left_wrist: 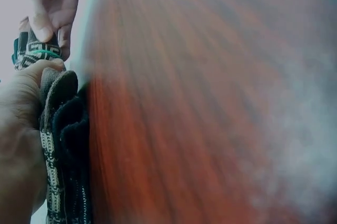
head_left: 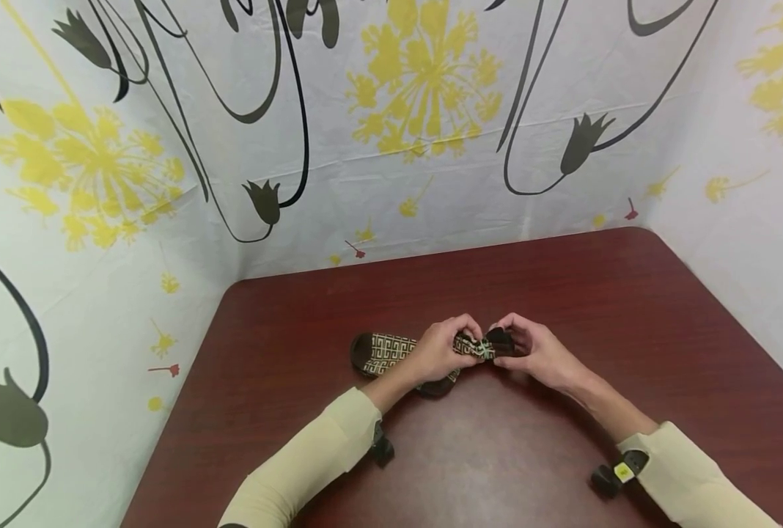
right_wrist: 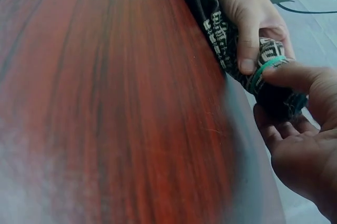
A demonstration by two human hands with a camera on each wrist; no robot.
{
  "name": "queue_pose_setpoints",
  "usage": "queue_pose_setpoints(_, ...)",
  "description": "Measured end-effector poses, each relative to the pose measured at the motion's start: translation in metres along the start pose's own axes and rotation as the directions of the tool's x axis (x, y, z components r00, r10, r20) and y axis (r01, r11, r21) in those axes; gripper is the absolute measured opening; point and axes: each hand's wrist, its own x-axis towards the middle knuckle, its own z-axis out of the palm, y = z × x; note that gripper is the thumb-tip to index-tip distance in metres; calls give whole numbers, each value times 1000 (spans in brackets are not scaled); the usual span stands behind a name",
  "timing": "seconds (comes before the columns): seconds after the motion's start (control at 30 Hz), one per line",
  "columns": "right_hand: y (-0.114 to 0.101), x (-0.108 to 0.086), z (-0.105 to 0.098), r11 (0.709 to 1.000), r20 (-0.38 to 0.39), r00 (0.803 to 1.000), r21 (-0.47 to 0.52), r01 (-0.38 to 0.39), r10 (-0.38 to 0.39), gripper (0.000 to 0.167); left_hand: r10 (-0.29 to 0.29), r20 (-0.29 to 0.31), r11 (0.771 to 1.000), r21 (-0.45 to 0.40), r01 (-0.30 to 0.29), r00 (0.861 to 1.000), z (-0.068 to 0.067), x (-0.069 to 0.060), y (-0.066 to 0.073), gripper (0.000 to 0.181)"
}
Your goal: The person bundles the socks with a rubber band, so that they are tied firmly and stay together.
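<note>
A pair of dark brown socks (head_left: 389, 347) with a cream Greek-key pattern lies across the table, its gathered end lifted between both hands. Around that bunched part runs a thin green band (right_wrist: 267, 70), which looks like a rubber band. My left hand (head_left: 436, 352) grips the socks just beside the band, thumb on the near side. At the dark end, my right hand (head_left: 543, 356) holds the socks with curled fingers, its thumb against the band in the right wrist view. Folded sock fabric (left_wrist: 52, 166) hangs below the left hand in the left wrist view.
The reddish-brown wooden table (head_left: 286, 323) has rounded far corners. A white cloth backdrop (head_left: 339, 198) with yellow and grey flower prints stands behind it and along the sides. Dark wrist devices sit under both sleeves.
</note>
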Motion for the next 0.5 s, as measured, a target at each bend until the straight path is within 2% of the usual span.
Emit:
queue_pose_setpoints(0.17,2,0,-1,997,19,997,-11,73,-73,34,39,-37,991,131,-34,999,2,-1,1,41)
queue_pose_setpoints(0.27,4,-1,-1,995,20,995,12,94,-94,30,44,-60,981,193,-31,997,3,-2,2,45)
queue_pose_setpoints(0.4,7,-3,-1,993,29,993,38,112,-113,29,34,-62,969,245,-18,997,3,-3,4,47)
queue_pose_setpoints(0.5,6,-4,-1,993,29,993,21,118,-118,29,41,-59,959,284,-23,997,4,-4,6,45)
